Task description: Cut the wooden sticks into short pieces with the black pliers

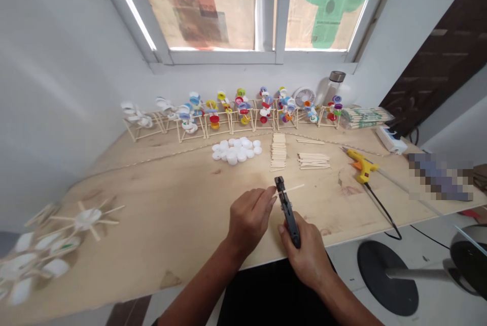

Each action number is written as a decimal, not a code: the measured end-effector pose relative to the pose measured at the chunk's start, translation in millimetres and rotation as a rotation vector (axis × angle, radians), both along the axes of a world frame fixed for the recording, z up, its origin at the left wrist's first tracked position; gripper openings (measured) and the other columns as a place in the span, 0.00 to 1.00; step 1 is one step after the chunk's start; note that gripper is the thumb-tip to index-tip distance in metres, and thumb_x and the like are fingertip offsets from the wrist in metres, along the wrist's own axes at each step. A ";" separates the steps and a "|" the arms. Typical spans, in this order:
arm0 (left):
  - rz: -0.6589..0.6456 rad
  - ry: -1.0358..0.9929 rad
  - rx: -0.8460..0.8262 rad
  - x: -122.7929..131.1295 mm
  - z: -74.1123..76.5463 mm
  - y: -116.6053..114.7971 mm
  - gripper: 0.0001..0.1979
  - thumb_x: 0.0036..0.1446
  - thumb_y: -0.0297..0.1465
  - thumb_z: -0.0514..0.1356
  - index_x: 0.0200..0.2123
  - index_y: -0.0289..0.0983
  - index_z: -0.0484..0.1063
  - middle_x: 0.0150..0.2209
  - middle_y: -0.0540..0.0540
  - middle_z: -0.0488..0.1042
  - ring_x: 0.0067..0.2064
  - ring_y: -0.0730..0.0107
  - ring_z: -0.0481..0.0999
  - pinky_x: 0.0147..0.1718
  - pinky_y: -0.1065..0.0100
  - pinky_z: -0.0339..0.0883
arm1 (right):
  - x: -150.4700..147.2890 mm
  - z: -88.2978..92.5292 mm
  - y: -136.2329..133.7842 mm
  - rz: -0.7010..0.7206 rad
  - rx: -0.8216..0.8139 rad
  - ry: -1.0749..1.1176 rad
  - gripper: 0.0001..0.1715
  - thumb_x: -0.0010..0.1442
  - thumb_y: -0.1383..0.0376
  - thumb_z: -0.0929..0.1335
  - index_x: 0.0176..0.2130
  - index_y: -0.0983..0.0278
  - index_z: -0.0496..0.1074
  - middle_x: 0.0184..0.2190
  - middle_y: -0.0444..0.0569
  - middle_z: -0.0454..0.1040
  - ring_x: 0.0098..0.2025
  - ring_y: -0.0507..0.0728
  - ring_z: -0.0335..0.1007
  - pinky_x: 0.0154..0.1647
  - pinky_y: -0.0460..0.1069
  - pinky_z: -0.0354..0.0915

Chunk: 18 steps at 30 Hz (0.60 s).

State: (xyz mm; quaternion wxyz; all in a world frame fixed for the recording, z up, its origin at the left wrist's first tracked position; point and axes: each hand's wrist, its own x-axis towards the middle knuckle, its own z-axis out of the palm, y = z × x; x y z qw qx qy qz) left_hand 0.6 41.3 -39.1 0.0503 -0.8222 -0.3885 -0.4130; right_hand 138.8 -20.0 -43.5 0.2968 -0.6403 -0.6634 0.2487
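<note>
Your left hand is mostly closed, and its fingertips pinch a thin wooden stick right by the tip of a black cutter. The pinch looks light, but the fingers hide part of the stick, so you cannot see just how it sits. Your right hand is closed around the handles of the black cutter, with the tip pointing up and away from you. That firm grip keeps the cutter steady, and the tip stands right at the stick, where your left hand can hold the stick in place

The stick and the cutter are over the wooden table, close to its front edge and within easy reach of both hands. Just ahead of them are two piles of flat craft sticks, set out so you can reach them. White bottle caps sit together in a bunch to the left of the piles. A yellow glue gun lies to the right, with its black cord hanging off the table edge. Along the back, under the window, stands a row of little stick frames with colored caps on them, kept out of the way of your hands
</note>
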 end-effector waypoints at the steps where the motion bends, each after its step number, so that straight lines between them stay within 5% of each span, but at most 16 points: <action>1: -0.005 -0.007 0.016 0.2 -2.3 2.1 0.10 0.57 0.26 0.51 0.43 0.34 0.66 0.30 0.44 0.73 0.31 0.70 0.72 0.30 0.69 0.66 | 0.1 -0.3 0.5 0.005 -0.002 -0.003 0.10 0.57 0.60 0.59 0.28 0.62 0.62 0.21 0.45 0.70 0.24 0.55 0.67 0.26 0.46 0.55; 18: 0.022 -0.030 0.070 1.5 -13.4 12.5 0.11 0.56 0.25 0.52 0.43 0.34 0.66 0.31 0.44 0.73 0.32 0.70 0.71 0.31 0.68 0.65 | -1.0 -2.7 7.3 -0.027 -0.059 0.012 0.07 0.55 0.63 0.61 0.27 0.62 0.62 0.22 0.45 0.70 0.25 0.54 0.66 0.27 0.46 0.56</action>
